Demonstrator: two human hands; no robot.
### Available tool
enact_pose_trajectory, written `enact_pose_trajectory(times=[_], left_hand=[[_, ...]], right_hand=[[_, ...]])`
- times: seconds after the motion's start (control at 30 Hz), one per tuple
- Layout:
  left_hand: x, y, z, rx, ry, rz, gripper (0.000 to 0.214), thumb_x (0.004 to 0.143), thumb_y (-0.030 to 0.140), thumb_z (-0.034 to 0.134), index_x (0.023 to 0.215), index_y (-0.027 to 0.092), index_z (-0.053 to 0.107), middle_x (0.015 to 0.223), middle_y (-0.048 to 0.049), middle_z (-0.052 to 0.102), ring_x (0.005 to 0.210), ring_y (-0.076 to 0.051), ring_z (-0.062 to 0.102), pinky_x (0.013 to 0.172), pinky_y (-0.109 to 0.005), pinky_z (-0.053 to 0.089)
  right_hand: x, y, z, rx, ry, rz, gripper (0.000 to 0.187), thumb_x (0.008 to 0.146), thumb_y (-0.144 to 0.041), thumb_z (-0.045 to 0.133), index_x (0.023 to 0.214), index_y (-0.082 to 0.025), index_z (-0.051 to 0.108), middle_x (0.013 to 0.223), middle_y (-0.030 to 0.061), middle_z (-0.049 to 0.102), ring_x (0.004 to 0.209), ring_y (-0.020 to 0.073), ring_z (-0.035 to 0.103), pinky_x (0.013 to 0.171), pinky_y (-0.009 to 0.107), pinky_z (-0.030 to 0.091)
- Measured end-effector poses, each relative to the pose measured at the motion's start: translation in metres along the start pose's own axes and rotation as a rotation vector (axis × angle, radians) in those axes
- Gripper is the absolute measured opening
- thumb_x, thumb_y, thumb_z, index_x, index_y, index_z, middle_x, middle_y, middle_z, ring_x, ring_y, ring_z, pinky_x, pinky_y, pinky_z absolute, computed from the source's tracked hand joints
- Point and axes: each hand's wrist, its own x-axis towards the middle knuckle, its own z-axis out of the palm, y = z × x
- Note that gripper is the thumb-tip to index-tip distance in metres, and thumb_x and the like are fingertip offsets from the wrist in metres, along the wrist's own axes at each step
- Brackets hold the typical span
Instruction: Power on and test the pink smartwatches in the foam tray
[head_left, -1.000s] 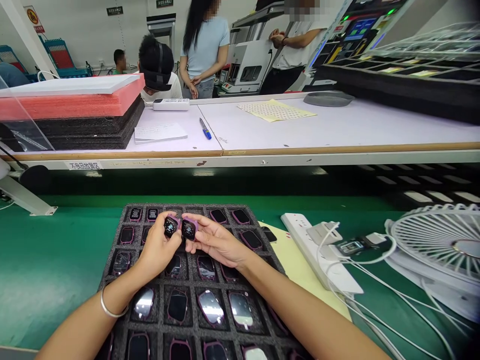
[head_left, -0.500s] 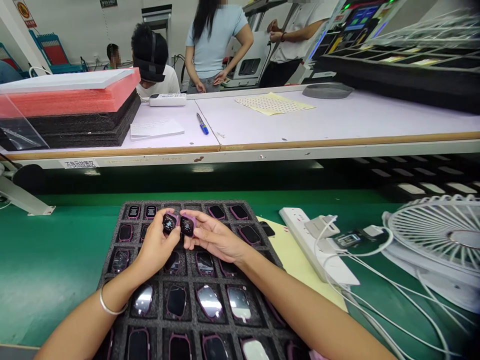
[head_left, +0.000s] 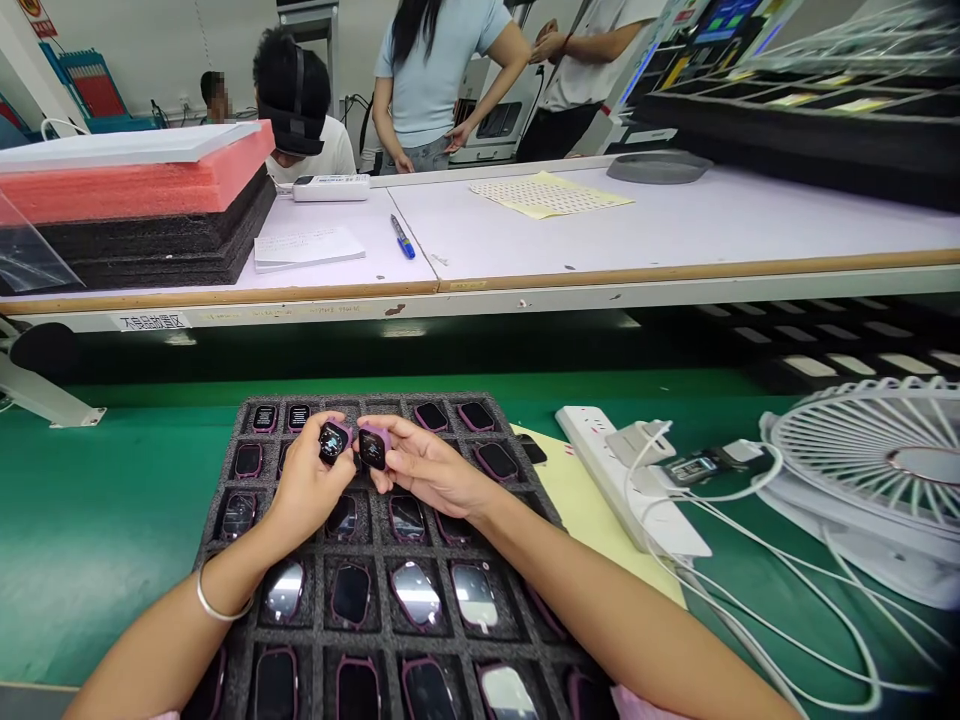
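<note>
My left hand (head_left: 309, 485) is closed on a purple smartwatch case (head_left: 334, 440) with its dark screen lit. Just right of it, my right hand (head_left: 424, 465) pinches a second purple smartwatch case (head_left: 373, 446), whose screen also shows a lit face. The two watches are held side by side, screens tilted toward me. Beneath both hands lies a dark foam tray (head_left: 382, 550) with square compartments, many holding purple-framed watch cases. Among them, a watch (head_left: 417, 594) reflects the light strongly. My hands and forearms hide part of the tray.
A white power strip (head_left: 600, 470) with tangled cables and a white fan (head_left: 877, 480) stand at the right, by a yellow sheet (head_left: 577, 510). Behind, a raised shelf (head_left: 525, 240) carries stacked foam (head_left: 150, 190), a pen (head_left: 402, 238) and papers. Several people are beyond it.
The left-hand watch has tilted slightly and its screen now shows a round dial. Both hands keep their hold. The whole view has shifted a little.
</note>
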Motion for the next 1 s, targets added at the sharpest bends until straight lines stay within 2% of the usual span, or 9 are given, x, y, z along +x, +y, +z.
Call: enact_pose_trajectory(times=[0.17,0.33,0.6,0.83,1.0], left_hand=[[-0.0001,0.0011,0.0005,-0.030,0.036,0.014,0.039,0.078,0.023,0.058,0.117,0.019,0.053,0.094,-0.0031,0.063,0.075,-0.014,0.058,0.064,-0.025,0.044],[-0.0005,0.0018,0.0006,-0.041,0.015,0.014,0.037,0.077,0.024,0.057,0.114,0.019,0.053,0.091,-0.0023,0.063,0.074,-0.014,0.058,0.064,-0.024,0.044],[-0.0006,0.0022,0.0021,-0.044,-0.007,0.029,0.037,0.079,0.024,0.057,0.115,0.019,0.052,0.099,-0.0044,0.064,0.091,-0.018,0.062,0.078,-0.028,0.048],[0.0005,0.0027,0.0029,-0.042,0.004,0.047,0.031,0.077,0.025,0.059,0.107,0.019,0.054,0.095,-0.0035,0.063,0.091,-0.019,0.061,0.079,-0.029,0.049],[0.0004,0.0022,0.0039,-0.050,0.017,0.067,0.034,0.079,0.023,0.057,0.112,0.019,0.053,0.098,-0.0041,0.063,0.093,-0.018,0.061,0.080,-0.029,0.049]], right_hand=[[-0.0003,-0.0014,0.0024,-0.007,0.029,0.009,0.052,0.081,-0.037,0.081,0.126,-0.024,0.059,0.101,0.0034,0.062,0.072,0.0135,0.059,0.069,0.028,0.047],[-0.0004,-0.0025,0.0037,0.015,0.024,0.014,0.050,0.079,-0.035,0.083,0.122,-0.023,0.061,0.101,0.0027,0.061,0.071,0.0123,0.057,0.069,0.027,0.047],[-0.0028,-0.0052,0.0060,0.002,0.025,0.006,0.049,0.081,-0.036,0.081,0.124,-0.024,0.060,0.099,0.0024,0.059,0.073,0.0132,0.057,0.071,0.029,0.046],[-0.0022,-0.0033,0.0051,0.002,0.013,0.004,0.049,0.080,-0.037,0.082,0.121,-0.023,0.060,0.099,0.0023,0.060,0.070,0.0127,0.056,0.069,0.028,0.047],[-0.0018,-0.0036,0.0047,0.023,0.008,0.006,0.050,0.080,-0.037,0.082,0.123,-0.023,0.059,0.100,0.0021,0.060,0.073,0.0132,0.058,0.071,0.027,0.047]])
